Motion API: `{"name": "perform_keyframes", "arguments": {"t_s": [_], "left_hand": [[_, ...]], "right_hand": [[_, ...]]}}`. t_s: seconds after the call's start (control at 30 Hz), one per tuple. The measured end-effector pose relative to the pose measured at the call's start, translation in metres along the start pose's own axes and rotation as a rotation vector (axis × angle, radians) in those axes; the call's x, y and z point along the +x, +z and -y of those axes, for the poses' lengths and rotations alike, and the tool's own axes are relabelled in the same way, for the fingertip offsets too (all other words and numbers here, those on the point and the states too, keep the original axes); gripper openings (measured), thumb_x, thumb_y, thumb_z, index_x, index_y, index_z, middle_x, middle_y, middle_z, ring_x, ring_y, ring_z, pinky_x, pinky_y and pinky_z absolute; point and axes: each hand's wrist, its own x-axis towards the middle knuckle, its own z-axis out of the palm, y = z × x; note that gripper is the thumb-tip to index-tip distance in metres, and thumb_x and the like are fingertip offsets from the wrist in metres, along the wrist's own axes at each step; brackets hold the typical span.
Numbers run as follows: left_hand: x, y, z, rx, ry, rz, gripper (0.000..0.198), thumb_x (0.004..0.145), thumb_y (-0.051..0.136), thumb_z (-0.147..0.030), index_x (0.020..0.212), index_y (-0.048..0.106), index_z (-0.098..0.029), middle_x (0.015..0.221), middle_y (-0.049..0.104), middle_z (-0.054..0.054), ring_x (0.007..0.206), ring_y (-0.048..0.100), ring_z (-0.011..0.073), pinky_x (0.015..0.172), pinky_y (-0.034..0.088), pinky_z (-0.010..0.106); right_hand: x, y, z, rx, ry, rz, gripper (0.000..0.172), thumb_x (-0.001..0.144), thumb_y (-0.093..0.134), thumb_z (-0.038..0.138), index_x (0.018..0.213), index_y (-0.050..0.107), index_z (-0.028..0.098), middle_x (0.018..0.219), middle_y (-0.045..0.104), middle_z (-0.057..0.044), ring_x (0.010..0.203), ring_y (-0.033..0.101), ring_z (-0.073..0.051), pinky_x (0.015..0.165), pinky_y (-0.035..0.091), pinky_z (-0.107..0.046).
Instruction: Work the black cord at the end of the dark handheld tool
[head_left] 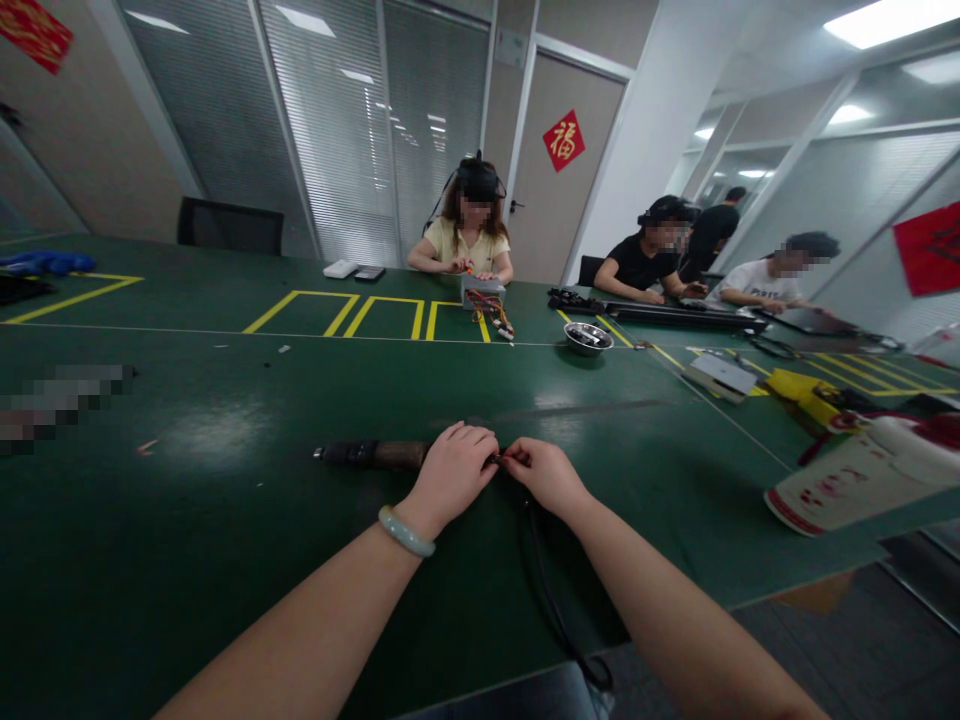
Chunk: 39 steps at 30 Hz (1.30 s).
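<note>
Black and brown, the long tool (401, 455) lies on its side under my left hand (459, 462), and its free end comes out to the left of my fingers. This hand is mostly closed, with fingers bent together over the right part of the tool, and it holds the tool on the green table (225, 560). My right hand (546, 474) is just beside the tool's right end. Its fingers are curled and the thumb and forefinger come together in a pinch; the thing between them is too small for me to tell.

The tool has a round, slim shape: a black part, then a brown part which looks rougher, and a small shiny tip at the left. Nearer to me than the tool, a smooth black cable (541, 580) bends towards the table edge; whether it joins the tool I cannot see. On my left wrist, also on the near side of the tool, is a pale, polished round bangle (406, 532). Beyond the tool, to its right, stands a shiny metal bowl (589, 349) with small dark pieces. Far right of the tool is a white cup (847, 478), smooth, with red print.
</note>
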Motion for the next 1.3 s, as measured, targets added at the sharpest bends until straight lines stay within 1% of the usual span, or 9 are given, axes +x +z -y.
{"name": "perform_keyframes", "arguments": {"t_s": [0.13,0.27,0.53,0.8,1.17,1.3], "left_hand": [[-0.0003,0.0006,-0.0003,-0.005,-0.009,0.000,0.010,0.085,0.062,-0.020,0.094,0.060,-0.022,0.111,0.064,0.004,0.107,0.057,0.0218,0.105,0.036,0.042],[-0.0002,0.0002,-0.0009,-0.009,0.002,-0.006,0.008,0.085,0.061,-0.017,0.090,0.059,-0.022,0.109,0.064,0.003,0.106,0.057,0.0213,0.103,0.038,0.041],[0.0002,0.0034,0.0002,-0.035,0.008,-0.018,0.011,0.084,0.058,-0.013,0.090,0.060,-0.022,0.110,0.064,0.002,0.106,0.056,0.0207,0.100,0.039,0.040],[0.0004,0.0057,0.0018,-0.057,-0.027,-0.033,0.013,0.082,0.063,-0.018,0.093,0.059,-0.022,0.106,0.064,0.003,0.104,0.057,0.0222,0.094,0.043,0.039],[0.0002,0.0036,0.0012,-0.043,-0.018,-0.013,0.010,0.084,0.059,-0.016,0.091,0.060,-0.023,0.106,0.064,0.002,0.104,0.058,0.0214,0.093,0.043,0.037],[-0.0002,0.0051,0.0017,-0.047,-0.038,-0.019,0.012,0.084,0.060,-0.018,0.095,0.059,-0.022,0.104,0.065,0.003,0.102,0.059,0.0215,0.091,0.044,0.037]], "right_hand": [[-0.0005,0.0009,-0.0005,0.017,0.003,0.011,0.014,0.084,0.060,0.032,0.086,0.069,0.021,0.073,0.068,0.000,0.063,0.059,-0.013,0.057,0.038,-0.023],[-0.0013,0.0017,-0.0001,0.005,0.003,0.004,0.013,0.084,0.061,0.031,0.085,0.069,0.021,0.074,0.068,0.000,0.063,0.058,-0.013,0.057,0.038,-0.023],[-0.0011,0.0021,-0.0003,-0.014,0.014,-0.011,0.014,0.084,0.060,0.031,0.085,0.069,0.020,0.075,0.069,0.000,0.064,0.059,-0.013,0.057,0.039,-0.023],[-0.0004,0.0035,-0.0030,0.014,0.022,-0.006,0.014,0.084,0.060,0.032,0.085,0.068,0.020,0.072,0.068,0.001,0.063,0.060,-0.012,0.056,0.039,-0.021],[-0.0013,0.0007,0.0003,-0.001,0.039,0.003,0.013,0.084,0.062,0.031,0.085,0.069,0.021,0.074,0.069,0.002,0.061,0.060,-0.011,0.055,0.038,-0.022],[-0.0009,0.0013,0.0000,0.011,0.045,0.009,0.013,0.085,0.061,0.032,0.086,0.069,0.021,0.073,0.069,0.001,0.062,0.060,-0.011,0.055,0.039,-0.022]]}}
